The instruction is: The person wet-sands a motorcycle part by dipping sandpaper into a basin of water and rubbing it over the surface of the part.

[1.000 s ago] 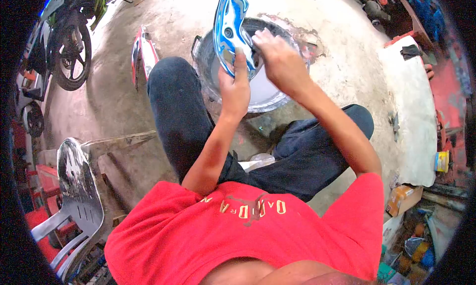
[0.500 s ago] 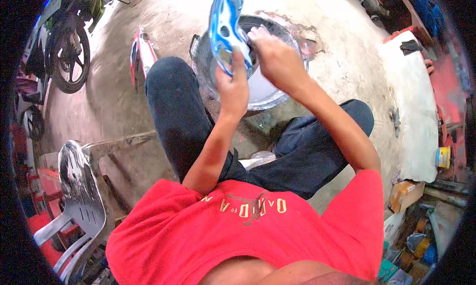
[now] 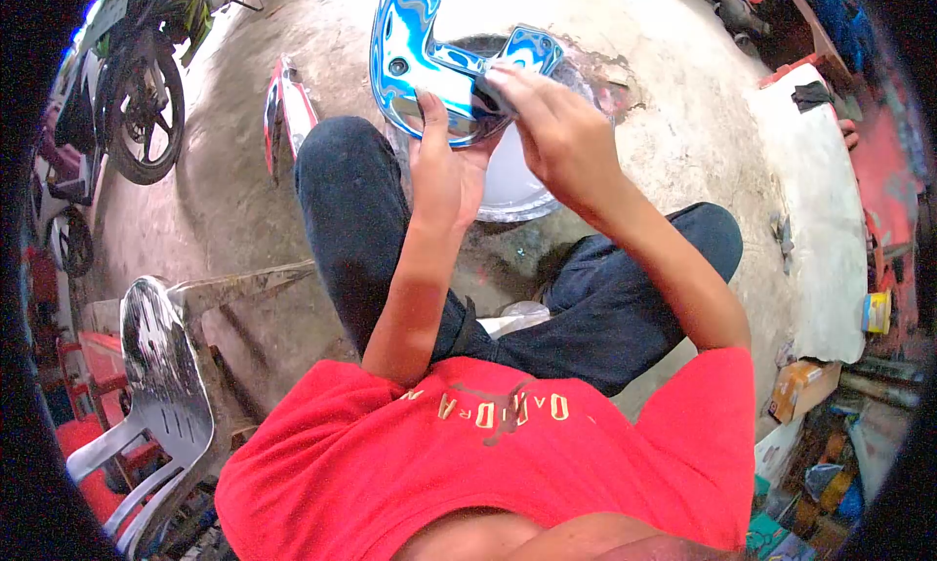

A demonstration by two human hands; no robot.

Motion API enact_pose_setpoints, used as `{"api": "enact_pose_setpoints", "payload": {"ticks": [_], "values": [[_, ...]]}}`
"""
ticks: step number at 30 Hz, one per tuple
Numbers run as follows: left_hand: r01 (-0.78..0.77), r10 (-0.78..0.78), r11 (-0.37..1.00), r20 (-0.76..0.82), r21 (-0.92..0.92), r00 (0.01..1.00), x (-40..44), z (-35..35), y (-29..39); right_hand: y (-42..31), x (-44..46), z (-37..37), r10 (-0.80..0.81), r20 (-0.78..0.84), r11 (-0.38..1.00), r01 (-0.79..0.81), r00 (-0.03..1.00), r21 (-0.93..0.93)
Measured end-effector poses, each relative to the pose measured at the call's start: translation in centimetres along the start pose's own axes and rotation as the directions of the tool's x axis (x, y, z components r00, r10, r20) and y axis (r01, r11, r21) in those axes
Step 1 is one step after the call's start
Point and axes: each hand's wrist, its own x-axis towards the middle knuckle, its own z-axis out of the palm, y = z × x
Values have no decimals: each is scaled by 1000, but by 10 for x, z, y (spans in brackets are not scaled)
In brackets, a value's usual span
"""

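Observation:
A glossy blue and white curved panel point(image 3: 405, 63) is held over a round dark basin point(image 3: 512, 205) with whitish liquid in it. My left hand point(image 3: 449, 175) grips the panel's lower edge, thumb on its face. Against the panel's middle, my right hand point(image 3: 556, 122) has its fingers closed on a small dark piece point(image 3: 493, 97), partly hidden by the fingers; I cannot tell exactly what it is.
A red and white panel point(image 3: 289, 117) stands on the floor left of my knee. Motorcycle wheel point(image 3: 146, 117) at upper left, grey plastic chair point(image 3: 166, 375) at lower left. On the right are a white sheet point(image 3: 815, 219), a cardboard box point(image 3: 802, 390) and a yellow can point(image 3: 878, 312).
The blue panel has turned so its broad face and a second arm on the right now show. My left hand has rotated with it, and my right hand has shifted slightly right and down.

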Motion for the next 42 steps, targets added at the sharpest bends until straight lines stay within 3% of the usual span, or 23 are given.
{"api": "enact_pose_setpoints", "payload": {"ticks": [1, 4, 5, 8, 9, 12, 14, 16, 18, 21, 23, 24, 26, 29, 30, 32, 34, 36, 37, 39, 40, 42], "values": [[38, -37, 999, 26, -23, 999, 1, -4, 1, -2, 2, -1, -40, -40, 999, 40, 998, -4], [29, -27, 998, 18, -64, 999, 2, -2, 1, 24, 8, -11, 171, 46, 954, -154, 984, -257], [15, -16, 998, -10, -59, 1000, 0, 3, 1, 45, 5, -5, 159, -36, 957, -163, 987, -238], [61, -62, 997, -25, -50, 998, 1, 1, 1, 39, -1, -4, 215, 71, 971, -206, 974, -119], [59, -60, 998, -29, -35, 998, 2, 0, 0, 27, -9, 9, 129, 27, 991, -128, 991, -45], [46, -47, 999, -28, -13, 999, 3, -4, 1, -8, -11, 12, -107, 95, 994, 109, 990, -13], [34, -34, 998, 3, -51, 999, 0, 1, 2, 15, -2, 9, -28, 34, 995, 31, 999, -91], [52, -54, 998, -40, -36, 998, -1, 1, 1, 51, 2, 0, 249, 42, 956, -239, 968, -170], [81, -82, 996, -23, -36, 996, -1, 0, 1, 75, 9, -16, 441, -52, 895, -444, 896, -52], [87, -88, 995, -31, -56, 996, 0, 0, -3, 68, 12, -20, 442, -107, 893, -448, 891, -39], [76, -76, 996, -11, -54, 997, -1, 2, -2, 51, -8, 1, 296, 50, 955, -294, 954, -46], [70, -71, 996, -1, -52, 998, -1, 2, -2, 35, -15, 13, 118, 51, 992, -119, 992, 31], [92, -92, 996, -40, -6, 995, 2, -12, -4, 7, -26, 21, -128, 140, 992, 129, 982, 2], [74, -71, 997, -78, 26, 994, -2, -6, 2, 34, -17, 20, -143, 96, 972, 158, 985, -173], [63, -61, 998, -77, 28, 995, -3, 0, 3, 46, -12, 16, 72, 82, 984, -58, 994, -166], [80, -73, 995, -105, 67, 992, -3, -3, 0, 48, -14, 9, 340, 209, 939, -316, 917, -139], [81, -57, 981, -138, 176, 989, -5, 4, 3, 31, -36, 26, -48, 83, 994, 56, 995, -90], [90, -66, 969, -111, 228, 992, 0, -12, 2, 11, -34, 25, -147, 136, 987, 155, 980, -45], [102, -76, 963, -113, 250, 991, 1, -15, 4, 23, -30, 24, 92, 179, 995, -97, 980, 16], [139, -98, 923, -130, 358, 987, -1, -10, 12, 87, -22, 20, 506, 285, 833, -547, 814, 84], [149, -117, 906, -106, 396, 988, 0, -15, 11, 121, -22, 15, 661, 341, 683, -724, 668, 95], [161, -153, 868, -54, 469, 987, 6, -31, 6, 134, -19, -2, 823, 331, 313, -855, 462, 414]]}}
